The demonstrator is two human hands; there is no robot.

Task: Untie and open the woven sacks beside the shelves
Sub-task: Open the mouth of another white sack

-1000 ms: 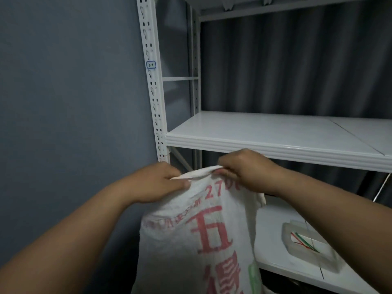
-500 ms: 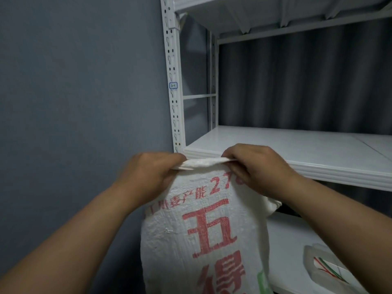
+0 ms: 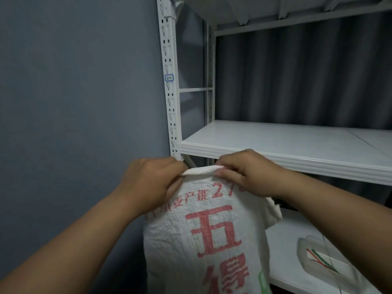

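Observation:
A white woven sack point(image 3: 203, 236) with red printed characters hangs upright in front of me, beside the white metal shelving. My left hand point(image 3: 150, 183) grips the left end of its folded top edge. My right hand point(image 3: 244, 172) pinches the right end of the same edge, thumb on the near side. Between the two hands the top edge point(image 3: 201, 169) shows as a rolled white strip. The sack's mouth is held together, and I see no tie or string. The sack's bottom is cut off by the frame.
The white shelf upright point(image 3: 169, 81) stands just behind my left hand, with a shelf board point(image 3: 286, 145) behind my right hand. A lower shelf point(image 3: 292, 251) holds a clear plastic packet point(image 3: 324, 259) with red and green strands. A blue-grey wall point(image 3: 74, 102) is on the left.
The view has shifted a little, so the shelf frame sits in a different place. Both hands keep their hold on the sack's top edge, with the left hand's fingers curled further over it.

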